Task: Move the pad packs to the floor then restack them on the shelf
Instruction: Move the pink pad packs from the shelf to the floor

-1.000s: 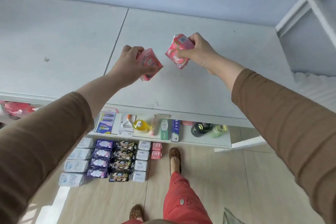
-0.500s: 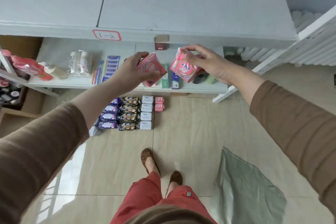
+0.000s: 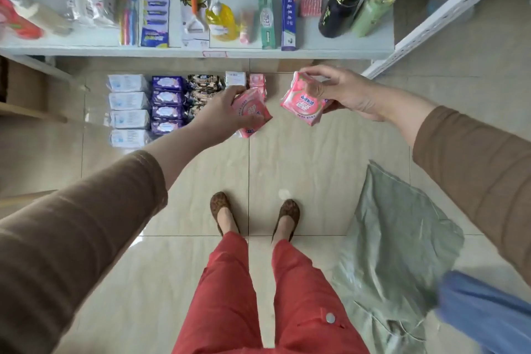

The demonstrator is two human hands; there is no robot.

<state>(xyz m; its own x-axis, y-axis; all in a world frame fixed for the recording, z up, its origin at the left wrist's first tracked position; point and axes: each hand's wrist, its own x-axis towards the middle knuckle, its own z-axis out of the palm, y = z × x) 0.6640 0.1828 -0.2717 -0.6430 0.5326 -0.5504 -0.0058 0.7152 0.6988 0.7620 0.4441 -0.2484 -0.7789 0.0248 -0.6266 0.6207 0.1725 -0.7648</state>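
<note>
My left hand [image 3: 222, 115] grips a pink pad pack [image 3: 251, 113] above the floor. My right hand [image 3: 342, 92] pinches a second pink pad pack [image 3: 303, 103] by its top edge, a short gap to the right of the first. Below and behind them, rows of pad packs lie on the tiled floor in front of the shelf: white packs [image 3: 128, 100], purple packs [image 3: 168, 102], dark packs [image 3: 202, 85], a small white pack [image 3: 235, 78] and small pink packs [image 3: 256, 80]. My left hand hides part of these rows.
A low white shelf [image 3: 198, 52] carries toothbrushes, toothpaste boxes, a yellow refill pouch and two bottles [image 3: 342, 4]. A green plastic bag [image 3: 396, 238] lies on the floor at the right. My feet [image 3: 253, 215] stand on the tiles below the hands.
Both hands have come down from the top shelf surface with the pink packs, past the lower shelf, to just above the packs on the floor. The view has tilted down.
</note>
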